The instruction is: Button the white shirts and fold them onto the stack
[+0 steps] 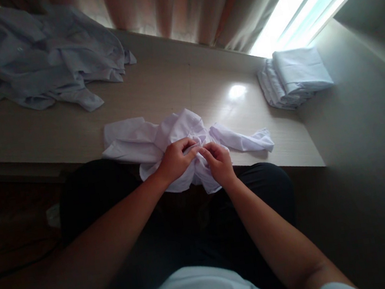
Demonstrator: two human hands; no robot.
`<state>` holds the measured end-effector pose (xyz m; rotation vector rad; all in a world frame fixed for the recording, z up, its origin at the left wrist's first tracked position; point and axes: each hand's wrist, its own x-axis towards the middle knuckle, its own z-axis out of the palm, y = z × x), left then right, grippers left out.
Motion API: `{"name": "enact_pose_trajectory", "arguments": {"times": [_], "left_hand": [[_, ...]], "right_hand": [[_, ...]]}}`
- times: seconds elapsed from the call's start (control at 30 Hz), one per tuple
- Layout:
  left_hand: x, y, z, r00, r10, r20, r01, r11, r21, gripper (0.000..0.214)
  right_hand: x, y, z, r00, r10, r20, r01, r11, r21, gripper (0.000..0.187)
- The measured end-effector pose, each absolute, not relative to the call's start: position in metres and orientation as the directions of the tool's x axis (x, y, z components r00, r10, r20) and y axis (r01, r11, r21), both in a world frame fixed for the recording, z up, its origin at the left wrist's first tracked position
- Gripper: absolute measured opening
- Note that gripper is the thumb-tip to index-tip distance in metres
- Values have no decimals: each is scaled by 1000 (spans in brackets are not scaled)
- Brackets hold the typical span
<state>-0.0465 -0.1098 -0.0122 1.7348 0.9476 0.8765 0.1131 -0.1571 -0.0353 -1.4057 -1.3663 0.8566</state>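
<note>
On the near edge of the pale wood-grain desk (172, 82), a thin, pale lilac-white cloth garment (177, 127) is laid in loose folds, its lower part draped over that edge. Its middle is pinched between thumb and fingers by the left hand (177, 159) and, just beside it, by the right hand (220, 162). Light, limp handling is to be expected, with creases easily made; a firmer hold would likely be given by seams or hems. The desk's far left is occupied by a crumpled heap of white cloth (52, 54), its right end by a squarely folded white cloth stack (302, 70). Most room for moving is offered by the desk's middle, beyond the garment.
</note>
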Motion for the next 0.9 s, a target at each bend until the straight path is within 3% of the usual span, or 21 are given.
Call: {"name": "enact_pose_trajectory", "arguments": {"times": [0.27, 0.73, 0.9], "left_hand": [[-46, -106, -19, 446, 886, 129, 170, -226, 959, 22], [-43, -103, -24, 474, 880, -21, -105, 81, 991, 23], [-45, -103, -21, 473, 881, 1, -116, 61, 991, 24]], "right_hand": [[109, -158, -36, 146, 982, 123, 199, 92, -976, 27], [107, -160, -34, 163, 966, 199, 208, 164, -964, 25], [106, -159, -33, 169, 972, 162, 184, 131, -974, 25]]}}
